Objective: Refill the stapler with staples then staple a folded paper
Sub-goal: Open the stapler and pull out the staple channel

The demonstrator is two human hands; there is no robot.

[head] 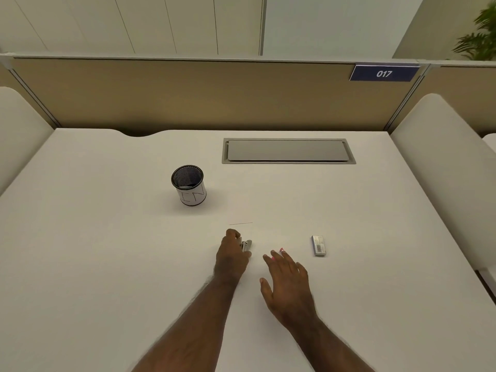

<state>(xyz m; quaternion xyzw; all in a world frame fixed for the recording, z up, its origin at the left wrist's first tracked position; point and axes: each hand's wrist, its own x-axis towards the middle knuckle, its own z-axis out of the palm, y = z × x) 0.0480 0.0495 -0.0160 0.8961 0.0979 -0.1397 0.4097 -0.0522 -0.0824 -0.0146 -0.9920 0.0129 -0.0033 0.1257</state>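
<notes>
Fingers [233,234] of the left hand [230,257] curl around a small metal stapler [246,245], gripping it just above the white bench [107,251]; whether the stapler touches the surface cannot be told. Right hand [288,280], just beside it, hovers flat with fingers straight and slightly spread, holding nothing; its nails are pink. Paper [257,232], white on white, lies under and beyond both hands, and only its far edge shows as a thin line. Staple box [318,245], small and grey with a barcode label, lies on the bench to the right of the right hand, apart from it. Mesh pen cup [188,184], wrapped with a white label, stands upright farther back to the left. Grey cable hatch [288,151] is set into the bench at the rear. Blue plate marked 017 [384,73] hangs on the partition [188,95] behind.
</notes>
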